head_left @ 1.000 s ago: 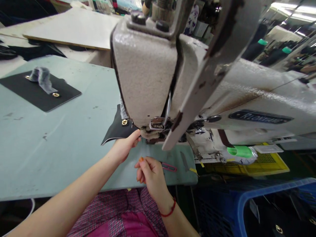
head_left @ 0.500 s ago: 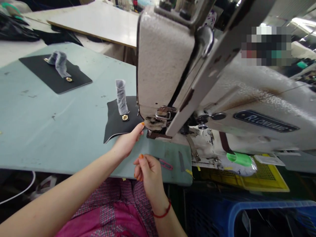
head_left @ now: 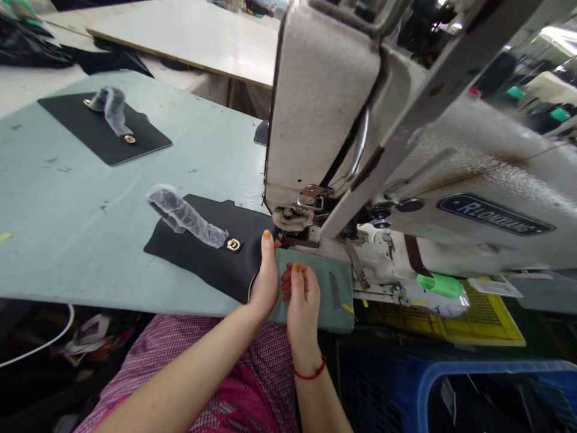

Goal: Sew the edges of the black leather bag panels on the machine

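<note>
My left hand (head_left: pixel 267 273) grips the right edge of a black panel (head_left: pixel 211 264), thumb on top, just beside the sewing machine's (head_left: pixel 324 102) needle area. On the panel lies a handle in cloudy plastic wrap (head_left: pixel 187 216), its near end at a gold buckle (head_left: pixel 233 244). Just right of the left hand, my right hand (head_left: pixel 301 288) has its fingers curled at the table's front edge; what they hold, if anything, is hidden. A second black panel (head_left: pixel 108 141) with a wrapped handle lies at the far left of the green table (head_left: pixel 81 240).
Behind the table stands a white board (head_left: pixel 193 33). The machine's arm fills the right side. Below it are a yellow basket (head_left: pixel 491 325) and a blue crate (head_left: pixel 428 385). Part of another dark piece (head_left: pixel 261 132) shows behind the machine head.
The black panel has turned and come nearer to me, and more of it shows left of the machine. My left hand moved right and down with it. My right hand shifted right.
</note>
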Demonstrator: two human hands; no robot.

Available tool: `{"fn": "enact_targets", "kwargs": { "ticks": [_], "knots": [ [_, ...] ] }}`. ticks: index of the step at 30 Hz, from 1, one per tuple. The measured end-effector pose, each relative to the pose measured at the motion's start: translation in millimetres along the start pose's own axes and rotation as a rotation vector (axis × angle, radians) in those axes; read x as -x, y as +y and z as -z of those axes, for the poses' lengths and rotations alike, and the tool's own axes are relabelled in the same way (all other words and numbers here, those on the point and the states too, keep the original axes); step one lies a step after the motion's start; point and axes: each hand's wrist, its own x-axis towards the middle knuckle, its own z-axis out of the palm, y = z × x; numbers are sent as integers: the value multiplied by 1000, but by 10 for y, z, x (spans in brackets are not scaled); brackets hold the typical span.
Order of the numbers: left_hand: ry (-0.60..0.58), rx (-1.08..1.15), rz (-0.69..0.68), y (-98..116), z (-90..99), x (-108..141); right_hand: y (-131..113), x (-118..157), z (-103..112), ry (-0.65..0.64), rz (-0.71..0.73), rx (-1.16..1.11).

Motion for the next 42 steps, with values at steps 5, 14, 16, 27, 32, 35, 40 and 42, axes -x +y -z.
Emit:
{"fn": "enact_targets", "kwargs": {
  "ticks": [5, 14, 16, 27, 32, 35, 40, 42],
  "knots": [
    [-244, -114, -132, -237, 761, 378, -193, -209, -180, -116, 80, 66],
    [-585, -821, -799, 242, 2120, -947, -144, -252, -547, -213, -22, -30],
    [-832, -918, -993, 464, 1817, -1365, -140, -203, -572, -197, -6, -15],
    [-1036, -1069, -1322, 823, 1238, -1409, -219, -219, -378, -216, 62, 99],
    [-909, -1211, -1234, 873, 1272, -1143, -227, -297, -251, -292, 41, 77],
    [-847, -1262, -1183, 888, 1256, -1041, -245, -361, -209, -331, 13, 61],
    [-801, -1273, -1139, 913, 1212, -1001, -331, -470, -177, -355, 4, 66],
    [-827, -1290, -1118, 924, 1185, -1032, -349, -462, -164, -341, 38, 92]
  ]
}}
